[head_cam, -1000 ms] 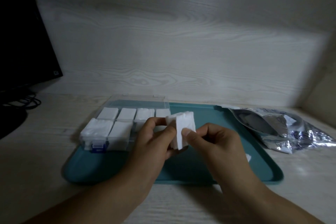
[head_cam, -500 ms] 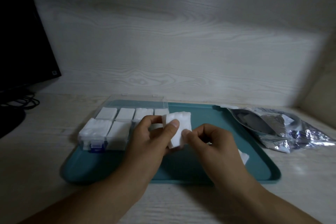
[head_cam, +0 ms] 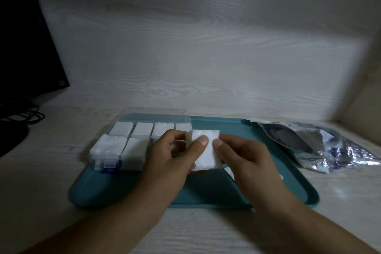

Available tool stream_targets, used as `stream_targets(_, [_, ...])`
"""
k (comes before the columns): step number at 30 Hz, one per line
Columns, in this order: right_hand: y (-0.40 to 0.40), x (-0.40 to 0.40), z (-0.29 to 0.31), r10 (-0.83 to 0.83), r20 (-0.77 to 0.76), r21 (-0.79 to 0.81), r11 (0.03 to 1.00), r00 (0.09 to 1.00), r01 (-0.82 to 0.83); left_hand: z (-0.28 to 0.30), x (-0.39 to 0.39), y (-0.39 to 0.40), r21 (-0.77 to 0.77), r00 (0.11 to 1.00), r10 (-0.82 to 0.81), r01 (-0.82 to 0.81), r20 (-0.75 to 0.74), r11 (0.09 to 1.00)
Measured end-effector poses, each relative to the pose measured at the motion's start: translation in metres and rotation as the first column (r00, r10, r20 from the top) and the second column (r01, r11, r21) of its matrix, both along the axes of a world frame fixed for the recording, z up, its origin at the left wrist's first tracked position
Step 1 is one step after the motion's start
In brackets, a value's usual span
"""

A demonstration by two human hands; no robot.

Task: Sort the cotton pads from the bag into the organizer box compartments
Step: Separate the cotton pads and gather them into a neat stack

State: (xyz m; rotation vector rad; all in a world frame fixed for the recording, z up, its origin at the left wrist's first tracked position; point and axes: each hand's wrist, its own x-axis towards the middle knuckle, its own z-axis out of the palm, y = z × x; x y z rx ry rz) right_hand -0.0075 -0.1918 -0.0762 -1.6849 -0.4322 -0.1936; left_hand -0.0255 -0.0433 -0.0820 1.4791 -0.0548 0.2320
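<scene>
A pale wood-grain desk point(head_cam: 41, 181) fills the view, bounded at 12 o'clock by a matching back wall point(head_cam: 206, 47). A dark monitor point(head_cam: 24, 43) stands at 10 o'clock with cables point(head_cam: 26, 115) below it. A teal tray point(head_cam: 206, 192) lies in the middle; its near rim runs across at 6 o'clock, with bare tray floor open toward 5 and 7 o'clock. The crumpled silver bag point(head_cam: 321, 144) lies at 3 o'clock, overlapping the tray's far right corner. The clear organizer box point(head_cam: 123, 144) sits on the tray at 9 o'clock, its visible compartments packed with white pads, a blue latch point(head_cam: 109, 164) on its near wall. Above the tray's middle, the left hand point(head_cam: 171, 156) and right hand point(head_cam: 245, 154) both pinch a small stack of cotton pads point(head_cam: 206, 150), thumbs on its front face, just right of the box's edge.
</scene>
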Motion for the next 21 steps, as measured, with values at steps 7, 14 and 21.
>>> stream_targets(7, [-0.029,0.029,0.013,-0.254,0.006,-0.028,0.967,0.967,0.254,0.010,0.009,0.009,-0.178,0.999,0.043,-0.046,-0.022,0.983])
stream_targets(14, [-0.043,0.031,0.023,-0.089,-0.159,-0.025,0.996,0.983,0.086,0.011,0.011,0.011,-0.180,0.998,0.041,-0.047,-0.041,0.982])
stream_targets(21, [-0.011,0.010,0.008,0.185,-0.186,0.048,0.983,0.965,-0.179,0.008,0.010,0.011,0.003,0.998,0.049,-0.049,0.038,0.999])
